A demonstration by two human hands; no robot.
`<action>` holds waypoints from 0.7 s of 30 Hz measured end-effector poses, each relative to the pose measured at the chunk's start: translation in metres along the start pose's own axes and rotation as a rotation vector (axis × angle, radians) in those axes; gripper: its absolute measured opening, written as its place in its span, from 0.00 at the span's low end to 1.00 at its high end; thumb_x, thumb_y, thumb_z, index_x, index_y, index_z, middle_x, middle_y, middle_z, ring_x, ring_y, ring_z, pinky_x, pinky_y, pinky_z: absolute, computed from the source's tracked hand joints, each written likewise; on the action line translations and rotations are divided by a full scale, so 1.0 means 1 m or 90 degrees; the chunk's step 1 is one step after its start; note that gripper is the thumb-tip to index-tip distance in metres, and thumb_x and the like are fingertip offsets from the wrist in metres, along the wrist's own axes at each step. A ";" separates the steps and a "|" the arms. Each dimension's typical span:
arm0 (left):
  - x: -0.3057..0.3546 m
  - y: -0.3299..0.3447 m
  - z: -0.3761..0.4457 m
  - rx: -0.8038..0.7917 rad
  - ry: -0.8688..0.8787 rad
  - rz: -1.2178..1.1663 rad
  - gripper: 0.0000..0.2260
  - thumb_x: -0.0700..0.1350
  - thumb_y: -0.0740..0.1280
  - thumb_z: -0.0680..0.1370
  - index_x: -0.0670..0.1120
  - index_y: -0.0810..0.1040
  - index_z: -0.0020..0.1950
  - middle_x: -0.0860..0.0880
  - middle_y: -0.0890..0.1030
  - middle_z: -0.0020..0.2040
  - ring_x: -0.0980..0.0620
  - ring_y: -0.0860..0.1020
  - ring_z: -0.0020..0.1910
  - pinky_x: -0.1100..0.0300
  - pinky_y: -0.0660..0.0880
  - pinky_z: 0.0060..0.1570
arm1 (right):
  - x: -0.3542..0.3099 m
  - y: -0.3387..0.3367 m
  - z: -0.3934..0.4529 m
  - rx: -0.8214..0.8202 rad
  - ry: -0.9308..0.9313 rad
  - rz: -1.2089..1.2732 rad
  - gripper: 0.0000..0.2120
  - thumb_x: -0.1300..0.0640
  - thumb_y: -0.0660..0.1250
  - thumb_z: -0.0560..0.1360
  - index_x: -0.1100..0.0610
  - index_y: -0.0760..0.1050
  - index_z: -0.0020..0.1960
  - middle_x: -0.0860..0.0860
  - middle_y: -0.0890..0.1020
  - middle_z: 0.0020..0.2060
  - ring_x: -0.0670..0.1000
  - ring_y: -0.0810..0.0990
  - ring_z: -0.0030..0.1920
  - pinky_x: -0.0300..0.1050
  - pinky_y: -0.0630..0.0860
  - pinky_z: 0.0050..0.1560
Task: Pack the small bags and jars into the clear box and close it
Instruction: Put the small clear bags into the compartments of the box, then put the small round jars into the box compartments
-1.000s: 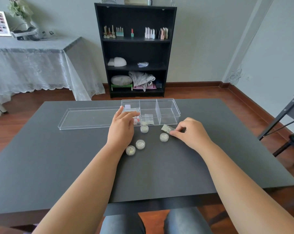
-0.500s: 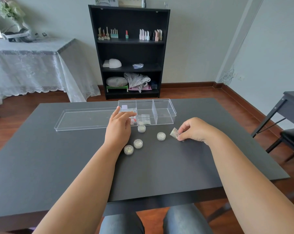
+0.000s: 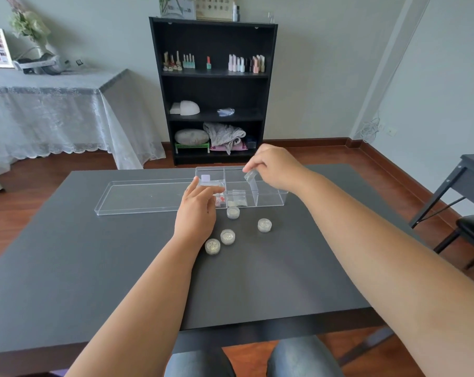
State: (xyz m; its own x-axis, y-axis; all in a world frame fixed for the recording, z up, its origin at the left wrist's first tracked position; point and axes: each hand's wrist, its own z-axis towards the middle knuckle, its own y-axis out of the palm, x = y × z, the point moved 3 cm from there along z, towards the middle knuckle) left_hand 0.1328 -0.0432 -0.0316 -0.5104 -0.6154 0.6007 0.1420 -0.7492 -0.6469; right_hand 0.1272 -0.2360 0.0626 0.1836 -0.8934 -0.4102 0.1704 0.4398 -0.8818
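— Any writing you can read on the clear box (image 3: 268,198) or the jars?

— None legible. A pale lilac sticker (image 3: 205,178) sits in its left compartment, blank from here.

— How does the box lie?

— Long axis left to right on the dark worktop (image 3: 94,268), open side up, its lid (image 3: 143,195) flat just to the left.

— The hands?

— The right hand (image 3: 276,168) pinches a small bag (image 3: 250,175) above the middle compartment, hanging tilted. The left hand (image 3: 197,210) grips the box's near wall, fingers (image 3: 214,189) closed on it.

— The jars?

— Four round jars (image 3: 227,236) stand upright on the worktop, near the box.
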 end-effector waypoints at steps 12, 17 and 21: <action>0.001 -0.001 0.000 0.007 0.008 -0.006 0.15 0.35 0.59 0.80 0.48 0.80 0.59 0.49 0.80 0.60 0.47 0.60 0.75 0.64 0.58 0.63 | -0.026 0.028 0.029 -0.300 -0.066 -0.274 0.15 0.71 0.62 0.71 0.53 0.81 0.43 0.43 0.74 0.34 0.42 0.71 0.28 0.30 0.64 0.18; 0.000 0.000 0.000 0.008 0.004 -0.008 0.15 0.35 0.59 0.80 0.48 0.80 0.59 0.49 0.81 0.60 0.47 0.60 0.75 0.62 0.59 0.63 | -0.025 0.033 0.030 -0.313 -0.058 -0.260 0.17 0.72 0.61 0.72 0.53 0.79 0.49 0.46 0.74 0.41 0.50 0.76 0.39 0.41 0.73 0.31; 0.002 0.000 0.000 0.005 0.003 -0.019 0.15 0.35 0.59 0.80 0.48 0.80 0.59 0.50 0.80 0.60 0.47 0.61 0.74 0.62 0.60 0.63 | -0.020 0.030 0.027 -0.264 -0.058 -0.232 0.15 0.69 0.64 0.74 0.53 0.79 0.54 0.51 0.77 0.51 0.50 0.78 0.47 0.41 0.74 0.40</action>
State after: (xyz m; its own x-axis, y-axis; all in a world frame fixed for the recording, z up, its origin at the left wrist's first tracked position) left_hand 0.1319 -0.0442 -0.0303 -0.5192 -0.5910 0.6174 0.1331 -0.7695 -0.6246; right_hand 0.1550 -0.2022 0.0506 0.2708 -0.9610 -0.0557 -0.1536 0.0140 -0.9880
